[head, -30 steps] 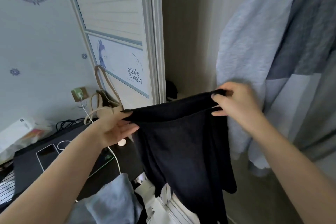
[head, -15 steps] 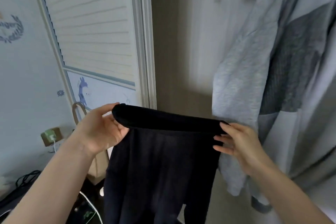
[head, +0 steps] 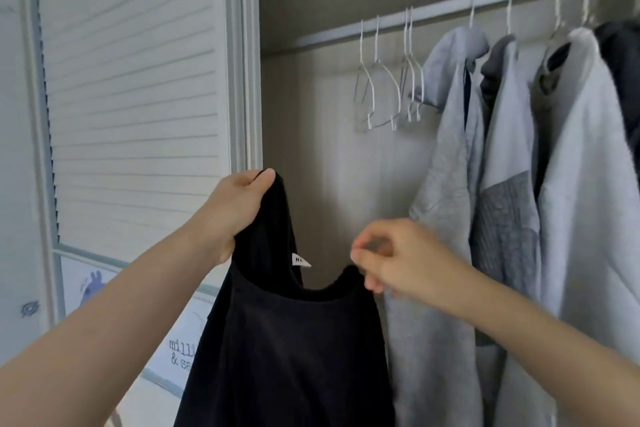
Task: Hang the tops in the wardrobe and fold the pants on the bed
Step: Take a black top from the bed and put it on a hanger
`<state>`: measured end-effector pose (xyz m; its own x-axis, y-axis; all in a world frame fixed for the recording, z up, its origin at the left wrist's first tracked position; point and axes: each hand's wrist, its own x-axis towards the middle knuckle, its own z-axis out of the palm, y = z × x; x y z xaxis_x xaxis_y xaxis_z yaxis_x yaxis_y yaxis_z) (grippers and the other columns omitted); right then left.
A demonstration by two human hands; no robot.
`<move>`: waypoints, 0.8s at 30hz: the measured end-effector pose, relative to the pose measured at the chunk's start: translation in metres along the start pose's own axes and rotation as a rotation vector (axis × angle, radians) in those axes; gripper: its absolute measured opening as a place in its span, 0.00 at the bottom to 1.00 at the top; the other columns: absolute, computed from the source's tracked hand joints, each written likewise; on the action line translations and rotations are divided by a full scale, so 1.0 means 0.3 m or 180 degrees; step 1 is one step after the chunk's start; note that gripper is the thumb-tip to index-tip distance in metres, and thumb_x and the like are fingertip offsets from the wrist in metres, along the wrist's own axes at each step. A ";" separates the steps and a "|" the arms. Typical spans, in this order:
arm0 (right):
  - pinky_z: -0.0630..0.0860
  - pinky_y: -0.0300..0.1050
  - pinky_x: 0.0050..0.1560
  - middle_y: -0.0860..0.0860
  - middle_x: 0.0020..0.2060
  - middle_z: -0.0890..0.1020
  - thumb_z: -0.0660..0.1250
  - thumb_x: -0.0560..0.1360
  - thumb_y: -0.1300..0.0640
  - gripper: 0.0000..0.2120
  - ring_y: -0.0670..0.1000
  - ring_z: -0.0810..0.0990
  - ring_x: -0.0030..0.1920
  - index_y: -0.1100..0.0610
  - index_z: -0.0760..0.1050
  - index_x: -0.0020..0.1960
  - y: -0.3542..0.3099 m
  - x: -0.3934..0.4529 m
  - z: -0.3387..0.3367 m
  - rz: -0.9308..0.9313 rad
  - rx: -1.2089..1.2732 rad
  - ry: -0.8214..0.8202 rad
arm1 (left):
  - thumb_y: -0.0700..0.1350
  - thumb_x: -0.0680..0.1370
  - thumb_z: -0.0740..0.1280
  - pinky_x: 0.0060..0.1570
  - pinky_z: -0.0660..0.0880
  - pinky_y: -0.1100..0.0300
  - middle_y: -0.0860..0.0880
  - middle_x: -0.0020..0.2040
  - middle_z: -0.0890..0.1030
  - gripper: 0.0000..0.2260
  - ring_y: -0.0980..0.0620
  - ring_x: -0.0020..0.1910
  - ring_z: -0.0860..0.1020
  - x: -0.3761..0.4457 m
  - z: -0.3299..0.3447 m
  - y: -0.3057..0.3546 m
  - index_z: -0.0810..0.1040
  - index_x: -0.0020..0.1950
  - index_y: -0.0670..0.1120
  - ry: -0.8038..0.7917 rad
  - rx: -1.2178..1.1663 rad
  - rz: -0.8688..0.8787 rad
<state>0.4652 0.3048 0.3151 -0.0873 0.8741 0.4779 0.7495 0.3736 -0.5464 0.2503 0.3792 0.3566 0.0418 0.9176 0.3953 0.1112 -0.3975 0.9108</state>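
Observation:
A black top (head: pixel 291 350) with a white neck label hangs in front of me, before the open wardrobe. My left hand (head: pixel 239 208) grips its left shoulder and holds it high. My right hand (head: pixel 394 260) is lower, with fingers curled at the top's other shoulder, which stays lifted against them; the hand is blurred. Above and behind, several empty white hangers (head: pixel 384 90) hang on the wardrobe rail (head: pixel 450 7).
Several grey and white tops (head: pixel 512 184) hang on the rail to the right, close to my right arm. The white louvred wardrobe door (head: pixel 135 97) stands at the left. A bare stretch of rail lies left of the empty hangers.
My view has tilted up, bringing the rail and hangers into sight. My left hand has lifted its side of the black top, and the neckline now sags open between my hands.

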 end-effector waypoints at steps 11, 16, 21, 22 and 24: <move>0.68 0.48 0.48 0.64 0.55 0.78 0.55 0.79 0.60 0.13 0.64 0.76 0.54 0.65 0.74 0.56 -0.224 0.545 -0.485 -0.0461 -0.1032 0.2740 | 0.44 0.82 0.61 0.25 0.63 0.70 0.49 0.31 0.70 0.14 0.54 0.29 0.68 0.179 0.075 0.155 0.70 0.36 0.42 0.0125 0.1309 0.1210; 0.71 0.47 0.56 0.66 0.62 0.75 0.57 0.80 0.63 0.15 0.65 0.74 0.63 0.70 0.73 0.61 -0.161 0.698 -0.587 0.0557 -0.1745 0.1887 | 0.46 0.82 0.61 0.34 0.66 0.59 0.45 0.34 0.71 0.16 0.51 0.32 0.70 0.203 0.062 0.142 0.73 0.42 0.35 0.0197 0.1330 0.1246; 0.70 0.48 0.58 0.62 0.64 0.74 0.51 0.81 0.62 0.18 0.62 0.73 0.64 0.66 0.72 0.64 -0.106 0.730 -0.626 0.0970 -0.1925 0.1316 | 0.47 0.82 0.62 0.25 0.61 0.68 0.51 0.27 0.65 0.18 0.58 0.23 0.64 0.214 0.038 0.132 0.66 0.34 0.44 0.0263 0.1377 0.1353; 0.70 0.48 0.54 0.62 0.62 0.75 0.52 0.81 0.61 0.17 0.62 0.74 0.62 0.65 0.73 0.62 -0.096 0.731 -0.629 0.0997 -0.2012 0.1286 | 0.47 0.81 0.62 0.26 0.61 0.66 0.51 0.27 0.65 0.18 0.57 0.23 0.63 0.212 0.034 0.130 0.65 0.33 0.44 0.0254 0.1413 0.1353; 0.70 0.49 0.50 0.61 0.58 0.77 0.56 0.79 0.58 0.12 0.62 0.76 0.58 0.63 0.74 0.54 -0.082 0.739 -0.639 0.1051 -0.2032 0.1311 | 0.47 0.81 0.62 0.29 0.62 0.62 0.50 0.28 0.65 0.17 0.55 0.26 0.64 0.209 0.028 0.127 0.65 0.34 0.44 0.0230 0.1445 0.1335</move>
<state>0.5532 0.4299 0.5662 0.3571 0.6779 0.6427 0.9337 -0.2390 -0.2666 0.2655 0.4217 0.4153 0.1080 0.6748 0.7301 0.5115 -0.6674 0.5412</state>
